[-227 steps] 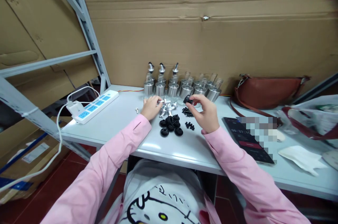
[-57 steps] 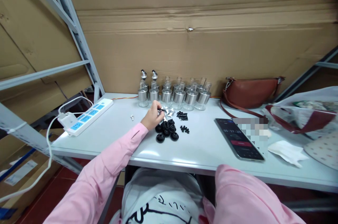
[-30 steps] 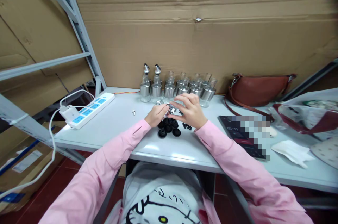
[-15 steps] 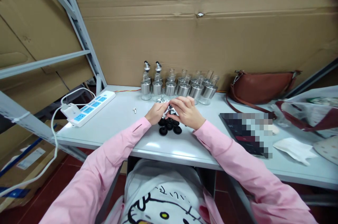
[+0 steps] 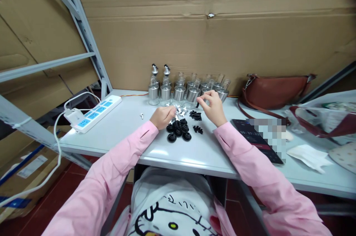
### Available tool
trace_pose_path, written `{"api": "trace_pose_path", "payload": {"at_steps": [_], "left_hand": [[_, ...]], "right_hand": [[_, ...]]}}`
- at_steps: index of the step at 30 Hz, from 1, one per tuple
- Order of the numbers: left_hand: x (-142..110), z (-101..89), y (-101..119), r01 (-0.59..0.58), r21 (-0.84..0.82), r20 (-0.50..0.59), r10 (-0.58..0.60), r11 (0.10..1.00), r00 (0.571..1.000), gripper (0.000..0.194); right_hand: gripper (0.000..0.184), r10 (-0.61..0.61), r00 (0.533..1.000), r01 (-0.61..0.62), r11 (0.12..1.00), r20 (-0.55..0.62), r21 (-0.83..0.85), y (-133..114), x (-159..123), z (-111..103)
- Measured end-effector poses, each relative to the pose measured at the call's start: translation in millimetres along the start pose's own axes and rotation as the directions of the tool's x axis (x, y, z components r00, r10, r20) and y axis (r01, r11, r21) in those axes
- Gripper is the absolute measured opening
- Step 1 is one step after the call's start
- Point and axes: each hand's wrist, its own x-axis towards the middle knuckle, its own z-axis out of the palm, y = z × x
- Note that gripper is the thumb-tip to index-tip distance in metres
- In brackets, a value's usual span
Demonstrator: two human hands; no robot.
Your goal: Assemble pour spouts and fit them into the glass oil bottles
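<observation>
Near the centre of the frame, the left hand (image 5: 162,117) comes up from the lower left in a pink sleeve, forearm slanting inward over the front edge of the table (image 5: 130,117); its back is turned upward and its fingers are folded together against the thumb, the tips pointing right beside the loose silver pieces (image 5: 182,111); the hand is nearly closed, and I cannot tell what, if anything, lies inside it; right of centre, the right hand (image 5: 215,110) reaches from the lower right, its forearm angled up and to the left, wrist lifted, thumb and index finger pinched on a small black piece (image 5: 197,104) that hangs at the tips, the other fingers bent above; between the hands and slightly lower in the frame sit the black stoppers (image 5: 178,129) in a cluster, with a pile of black levers (image 5: 195,115) and a group of tiny black parts (image 5: 198,129) to their right; behind the hands, at mid-frame, the glass bottles (image 5: 179,93) with metal sleeves stand in rows, and two silver pourers (image 5: 155,69) with black tops rise above them at the left end of the group
</observation>
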Motion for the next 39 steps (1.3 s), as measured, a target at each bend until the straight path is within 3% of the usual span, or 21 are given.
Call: {"api": "trace_pose_path", "payload": {"at_steps": [2, 5, 7, 12, 16, 18, 21, 24, 26, 27, 29, 32, 36, 39], "left_hand": [[0.2, 0.1, -3.1, -0.034, 0.093, -0.015, 0.035, 0.995, 0.999, 0.044], [-0.4, 1.6, -4.0, -0.073, 0.155, -0.008, 0.075, 0.985, 0.997, 0.039], [-1.1, 2.2, -2.8, -0.088, 0.161, 0.0, 0.089, 0.983, 0.996, 0.035], [-2.9, 2.2, -0.8, -0.045, 0.095, -0.028, 0.048, 0.994, 0.998, 0.023], [-3.6, 3.8, -3.0, -0.006, 0.101, -0.037, 0.01, 0.995, 0.999, 0.023], [-2.9, 4.5, -4.4, -0.017, 0.105, -0.063, 0.024, 0.994, 0.998, 0.023], [-0.3, 5.0, -5.9, -0.127, 0.084, -0.118, 0.136, 0.988, 0.984, 0.021], [2.4, 6.2, -6.5, -0.212, 0.059, -0.136, 0.218, 0.976, 0.966, 0.017], [3.1, 7.9, -6.4, -0.203, 0.055, -0.114, 0.208, 0.978, 0.971, 0.015], [3.1, 8.8, -6.3, -0.193, 0.06, -0.098, 0.198, 0.979, 0.975, 0.014], [2.7, 10.3, -5.7, -0.177, 0.089, -0.069, 0.183, 0.98, 0.981, 0.012], [1.8, 10.6, -4.8, -0.178, 0.131, -0.058, 0.187, 0.975, 0.981, 0.009], [1.2, 8.4, -3.3, -0.207, 0.138, -0.094, 0.221, 0.969, 0.971, 0.009], [1.2, 5.6, -1.0, -0.193, 0.093, -0.112, 0.203, 0.977, 0.973, 0.017]], "right_hand": [[0.024, 0.204, 0.964, -0.214, 0.976, 0.171, 0.038, 10.7, 0.6, 2.3], [0.02, 0.41, 0.829, -0.425, 0.904, 0.381, -0.05, 20.4, -0.6, 3.3], [0.019, 0.462, 0.776, -0.453, 0.882, 0.43, -0.13, 23.4, -1.0, 2.6], [0.016, 0.475, 0.698, -0.435, 0.876, 0.536, -0.21, 26.9, -1.3, 2.1], [0.017, 0.464, 0.677, -0.392, 0.884, 0.571, -0.252, 29.2, -3.8, 3.2], [0.015, 0.463, 0.692, -0.368, 0.886, 0.553, -0.282, 30.7, -5.2, 3.0], [0.014, 0.468, 0.731, -0.333, 0.88, 0.497, -0.338, 30.4, -5.9, 1.2], [0.015, 0.345, 0.852, -0.243, 0.927, 0.394, -0.285, 20.8, -5.1, -1.0], [0.017, 0.12, 0.941, -0.092, 0.99, 0.316, -0.103, 7.3, -5.4, -1.6], [0.018, -0.01, 0.962, 0.01, 1.0, 0.274, 0.002, -0.9, -6.1, -1.5], [0.02, -0.231, 0.95, 0.209, 0.97, 0.208, 0.125, -17.6, -8.7, -0.7], [0.022, -0.429, 0.883, 0.41, 0.903, 0.189, 0.13, -36.2, -13.3, 1.4], [0.022, -0.548, 0.803, 0.559, 0.829, 0.235, 0.019, -42.4, -15.7, 3.6], [0.018, -0.561, 0.805, 0.576, 0.817, 0.196, -0.025, -40.1, -16.0, 3.9]]}}
